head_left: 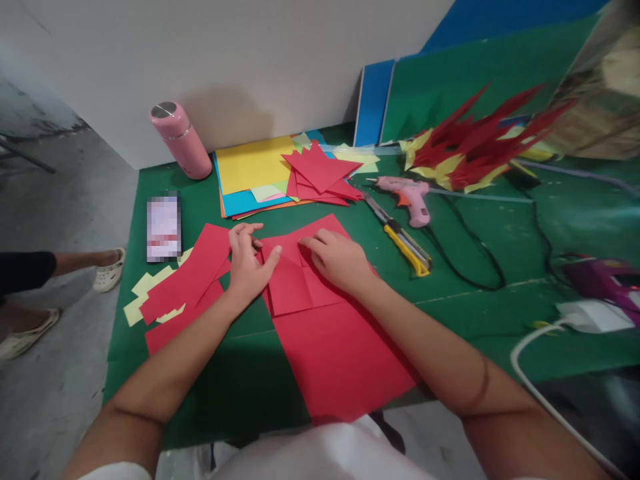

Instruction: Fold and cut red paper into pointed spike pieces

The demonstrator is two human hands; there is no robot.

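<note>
Pink bottle (193,150): upright on the green table (470,260), far left; lid on, top silvery, walls opaque, contents hidden.
Tan bulk (607,110): far right edge; too blurred to tell whether it is a box or what it holds.
Creased red paper (291,290): mid-table, between the two hands, fold lines crossing it; lies over the far part of a larger red sheet (345,363) that runs to the near edge.
Left hand (249,261): half open, thumb spread away from loosely curled fingers, thumb over the paper's far left part; nothing seen gripped.
Right hand (340,259): low over the paper's far right part, fingers bent, tips down at its surface; thumb hidden, cannot tell whether anything is pinched.
Red strips (187,273): left of the left hand, over pale yellow scraps (145,287).
Phone (164,230): far left, just nearer than the bottle; screen lit, unreadable.
Coloured sheets (253,167): stacked beyond the hands, yellow uppermost at left; red cut-outs (323,170) overlap the right end.
Yellow cutter (400,237): right of the right hand, blade end toward the cut-outs.
Pink glue gun (410,195): just beyond the cutter, dark cord looping right.
Red-and-yellow paper flames (475,143): far right, in front of a green panel (480,80).
</note>
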